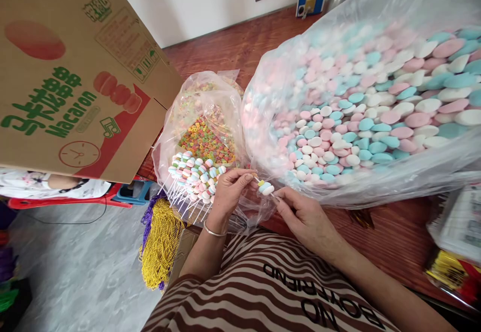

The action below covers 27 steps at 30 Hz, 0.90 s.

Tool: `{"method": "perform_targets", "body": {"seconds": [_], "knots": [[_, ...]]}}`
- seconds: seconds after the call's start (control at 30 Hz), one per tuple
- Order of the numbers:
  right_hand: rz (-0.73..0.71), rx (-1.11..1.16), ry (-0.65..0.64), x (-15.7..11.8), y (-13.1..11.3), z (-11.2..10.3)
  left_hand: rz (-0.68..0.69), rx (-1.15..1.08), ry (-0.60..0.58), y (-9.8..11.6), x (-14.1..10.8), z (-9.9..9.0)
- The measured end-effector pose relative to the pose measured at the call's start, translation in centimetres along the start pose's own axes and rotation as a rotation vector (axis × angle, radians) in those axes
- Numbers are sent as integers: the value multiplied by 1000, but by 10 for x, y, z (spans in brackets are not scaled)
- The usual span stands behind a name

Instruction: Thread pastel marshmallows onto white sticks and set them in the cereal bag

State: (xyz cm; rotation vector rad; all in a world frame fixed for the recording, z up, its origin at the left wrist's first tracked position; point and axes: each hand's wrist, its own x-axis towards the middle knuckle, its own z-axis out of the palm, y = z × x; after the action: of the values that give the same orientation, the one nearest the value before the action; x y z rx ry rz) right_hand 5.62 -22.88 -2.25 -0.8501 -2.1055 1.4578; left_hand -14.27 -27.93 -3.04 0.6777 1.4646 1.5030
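Progress: a bundle of finished candy skewers (193,176) lies at the mouth of the small bag of ring candy (205,139), at 9 o'clock from the hands. Each stick in it carries a row of pastel pieces, so a good number of units appear complete. The skewer in hand (266,188) carries only a few pieces near its tip, so it appears to be at an early stage. The large bag of pastel candy (361,116) remains nearly full, and the ring candy supply is also ample; judged from this, much stock is left to thread.

Hand pose: the left hand (229,191) is raised with the wrist bent, fingers curled nearly closed, thumb and forefinger pinching at the skewer near the stacked pieces. A bangle (212,231) sits on that wrist. The right hand (306,219) lies at 3 o'clock from the left, palm down, fingers drawn together and pinching the lower end of the stick. Both forearms extend from the striped shirt (263,287) toward the counter (376,236).

A cardboard box (75,71) stands at 10 o'clock; gold bead strands (161,246) hang at 7 o'clock.
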Motion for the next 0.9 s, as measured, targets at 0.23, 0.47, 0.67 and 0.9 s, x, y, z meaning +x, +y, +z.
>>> {"method": "perform_targets", "body": {"seconds": [0.23, 0.47, 0.67, 0.9], "knots": [[-77, -76, 85, -7, -1, 11, -147, -406, -101, 5, -4, 16], [-200, -207, 199, -12, 0, 16, -216, -407, -140, 8, -16, 29], [-296, -312, 275, -14, -5, 10, -141, -415, -119, 23, -17, 45], [-276, -295, 341, -19, -6, 8, -74, -427, -120, 22, -22, 79]]}}
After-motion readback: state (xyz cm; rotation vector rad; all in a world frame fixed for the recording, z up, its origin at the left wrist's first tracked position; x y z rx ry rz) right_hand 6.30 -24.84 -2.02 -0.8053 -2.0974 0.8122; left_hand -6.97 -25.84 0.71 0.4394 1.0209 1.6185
